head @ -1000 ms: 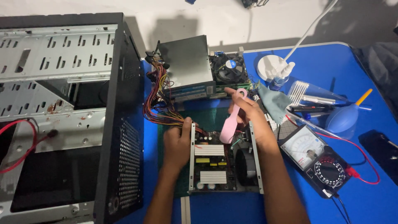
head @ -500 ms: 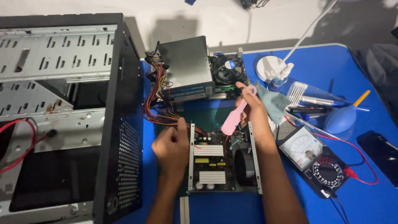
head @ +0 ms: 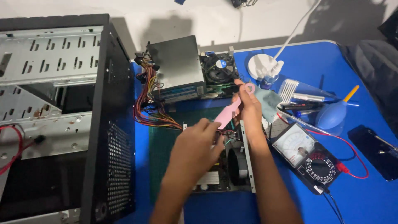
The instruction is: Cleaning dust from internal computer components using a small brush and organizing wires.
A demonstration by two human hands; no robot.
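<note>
My right hand (head: 248, 108) pinches pink plastic pry tool (head: 229, 112) above opened power supply unit (head: 226, 166). My left hand (head: 195, 151) fingers curled, touching tool tip. Advise: keep tip clear of red wires (head: 226, 133); steady unit; light leverage only.

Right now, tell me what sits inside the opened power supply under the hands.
Inside the opened power supply a black fan and some circuit board with a white label show. The left hand covers most of the rest; the right hand holds a pink brush above it.

white label (head: 209, 178) on open power supply, pale meter dial face (head: 296, 144), blue fan sticker (head: 223, 63)
</note>
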